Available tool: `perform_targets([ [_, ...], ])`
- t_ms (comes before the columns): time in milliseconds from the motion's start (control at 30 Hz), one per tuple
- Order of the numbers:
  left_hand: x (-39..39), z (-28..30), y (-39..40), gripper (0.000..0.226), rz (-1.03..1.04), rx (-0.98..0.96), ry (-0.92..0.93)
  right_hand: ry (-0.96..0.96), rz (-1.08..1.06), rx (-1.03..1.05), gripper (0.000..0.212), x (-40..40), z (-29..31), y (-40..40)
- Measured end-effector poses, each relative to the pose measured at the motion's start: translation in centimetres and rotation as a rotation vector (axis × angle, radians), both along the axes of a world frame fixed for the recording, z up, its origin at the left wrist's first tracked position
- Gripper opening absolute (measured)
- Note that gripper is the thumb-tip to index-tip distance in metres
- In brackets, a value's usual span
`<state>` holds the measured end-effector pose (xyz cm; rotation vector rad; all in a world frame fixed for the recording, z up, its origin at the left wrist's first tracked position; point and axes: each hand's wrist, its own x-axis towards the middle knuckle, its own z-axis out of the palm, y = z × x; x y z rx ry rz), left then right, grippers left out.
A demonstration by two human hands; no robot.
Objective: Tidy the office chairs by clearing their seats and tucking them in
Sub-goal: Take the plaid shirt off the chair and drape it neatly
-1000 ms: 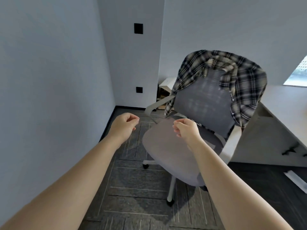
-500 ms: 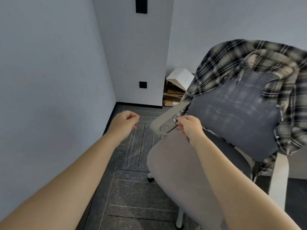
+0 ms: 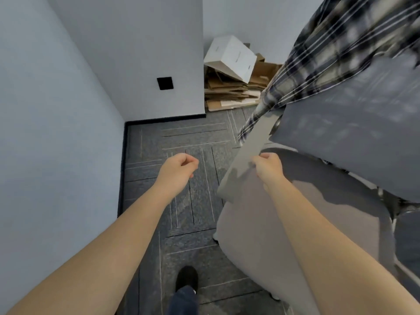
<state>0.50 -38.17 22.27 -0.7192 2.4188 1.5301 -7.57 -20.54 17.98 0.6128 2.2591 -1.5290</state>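
A grey office chair fills the right side, with its light seat (image 3: 250,235) bare and its dark mesh backrest (image 3: 352,133) very close. A black-and-cream plaid shirt (image 3: 329,53) hangs over the top of the backrest and down its left side. My right hand (image 3: 268,167) is curled into a fist right at the chair's grey left armrest (image 3: 254,142), touching its edge; no clear grip shows. My left hand (image 3: 177,171) hovers over the floor left of the chair, loosely fisted and holding nothing.
A white box (image 3: 231,55) leans on a pile of flattened cardboard (image 3: 229,87) in the corner behind the chair. A pale wall (image 3: 56,133) runs close on the left. A strip of dark carpet lies between wall and chair, with my black shoe (image 3: 186,278) on it.
I have moved closer to the chair, which now fills the right side. My right hand went from in front of the seat to the left armrest. Both hands stayed fisted.
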Motion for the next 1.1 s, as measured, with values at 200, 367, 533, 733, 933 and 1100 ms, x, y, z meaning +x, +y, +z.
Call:
perform_targets([
  [200, -6.3, -3.9, -2.5, 0.012, -0.106, 0.042, -0.039, -0.086, -0.215, -0.060, 0.039, -4.6, -4.2, -2.1],
  [367, -7.9, -5.5, -2.2, 0.011, -0.151, 0.073, -0.051, -0.061, -0.236, -0.036, 0.041, -4.7, -5.1, -2.0],
  [533, -7.1, -5.2, -1.2, 0.012, -0.193, 0.079, -0.056, -0.062, -0.171, -0.023, 0.038, -2.6, -4.7, -1.7],
  [733, -3.5, -4.2, -0.1, 0.014, -0.196, 0.074, -0.023, -0.095, -0.034, -0.055, 0.044, 2.6, -4.1, -0.6],
  [933, 2.3, -2.6, 1.3, 0.014, -0.192, 0.053, 0.015, -0.128, 0.166, 0.184, 0.035, 8.1, -2.7, 1.3],
  [1100, 5.8, 1.3, 2.1, 0.018, -0.138, 0.080, 0.103, 0.035, 0.101, 0.235, 0.045, 10.6, 2.0, 2.5],
])
